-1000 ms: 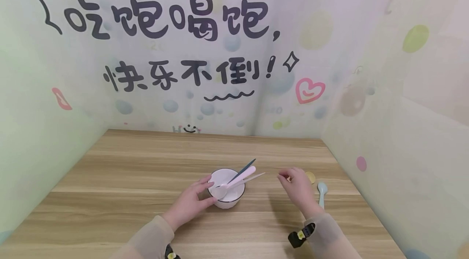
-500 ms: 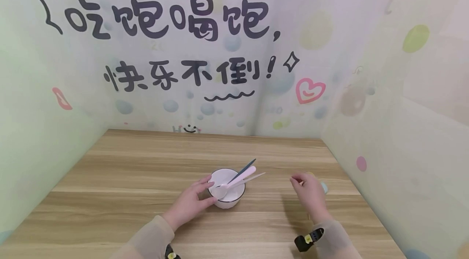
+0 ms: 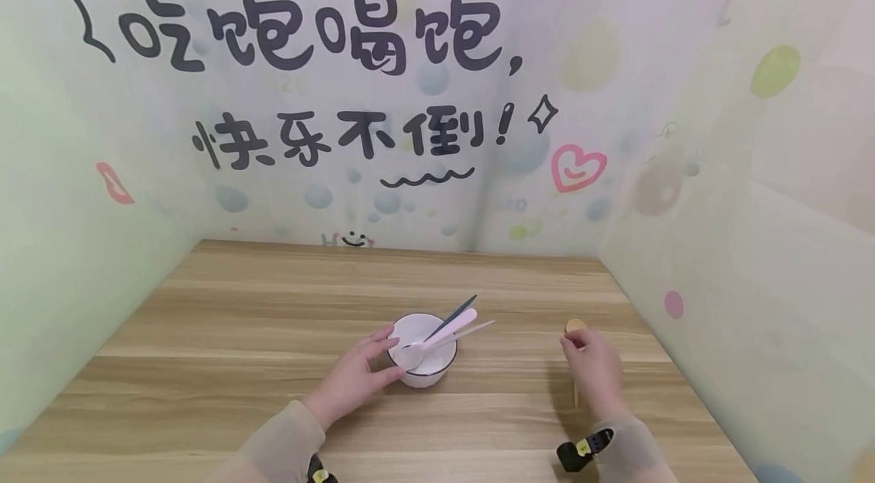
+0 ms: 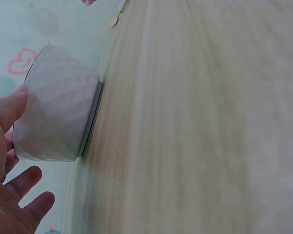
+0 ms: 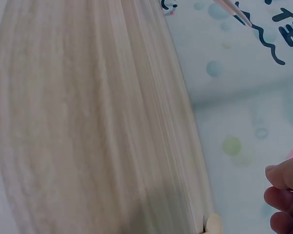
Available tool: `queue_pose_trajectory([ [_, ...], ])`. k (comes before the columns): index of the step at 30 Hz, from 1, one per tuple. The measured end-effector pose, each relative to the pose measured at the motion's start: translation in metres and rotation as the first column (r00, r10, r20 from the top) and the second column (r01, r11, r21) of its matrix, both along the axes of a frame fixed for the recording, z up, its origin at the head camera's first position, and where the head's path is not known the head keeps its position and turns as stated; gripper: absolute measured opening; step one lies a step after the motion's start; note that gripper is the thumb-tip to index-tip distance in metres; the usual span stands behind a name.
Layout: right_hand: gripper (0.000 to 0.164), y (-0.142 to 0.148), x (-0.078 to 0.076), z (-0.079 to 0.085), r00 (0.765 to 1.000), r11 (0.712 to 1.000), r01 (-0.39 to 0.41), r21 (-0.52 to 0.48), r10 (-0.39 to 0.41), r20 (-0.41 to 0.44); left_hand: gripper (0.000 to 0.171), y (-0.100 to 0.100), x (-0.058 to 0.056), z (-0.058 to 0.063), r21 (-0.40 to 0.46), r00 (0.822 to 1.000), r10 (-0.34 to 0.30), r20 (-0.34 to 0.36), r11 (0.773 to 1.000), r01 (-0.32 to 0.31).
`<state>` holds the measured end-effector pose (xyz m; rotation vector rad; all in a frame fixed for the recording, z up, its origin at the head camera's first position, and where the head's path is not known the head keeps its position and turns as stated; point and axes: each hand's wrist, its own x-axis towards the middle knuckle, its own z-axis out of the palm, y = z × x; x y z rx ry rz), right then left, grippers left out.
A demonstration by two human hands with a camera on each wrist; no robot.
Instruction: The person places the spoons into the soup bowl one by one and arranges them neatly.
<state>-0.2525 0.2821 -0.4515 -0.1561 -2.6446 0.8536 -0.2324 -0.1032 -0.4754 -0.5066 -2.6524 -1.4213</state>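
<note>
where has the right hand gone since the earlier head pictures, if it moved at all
Yes: the right hand has shifted to the person's right and slightly nearer the body, farther from the unmoved bowl.

Free passage between utensil handles [image 3: 462, 320] and yellowish spoon [image 3: 574, 325]

Faceted bowl [image 4: 58, 109], smooth wood-grain table [image 3: 266, 316]
</note>
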Motion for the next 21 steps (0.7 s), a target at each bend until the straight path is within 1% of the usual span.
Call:
queue_pose_trajectory([
  [4,0.02,0.006,0.003,-0.002,0.999,0.999,0.04,0.006,-0.04,0.016,0.054,0.001,0.0,0.0,0.005,1.0,-0.007,-0.005,1.0,0.007],
  [12,0.022,0.013,0.006,-0.007,0.995,0.992,0.08,0.095,-0.086,0.053,0.055,0.0,-0.001,0.001,0.001,1.0,-0.014,-0.006,1.0,0.015],
  [17,0.025,0.015,0.006,-0.013,0.988,0.979,0.142,0.145,-0.148,0.033,0.055,0.0,-0.001,0.0,-0.007,1.0,-0.01,-0.001,1.0,0.01],
  [21,0.028,0.016,0.007,-0.016,0.981,0.971,0.181,0.157,-0.19,0.041,0.055,-0.001,-0.001,0.0,-0.018,1.0,-0.012,-0.011,1.0,0.012],
])
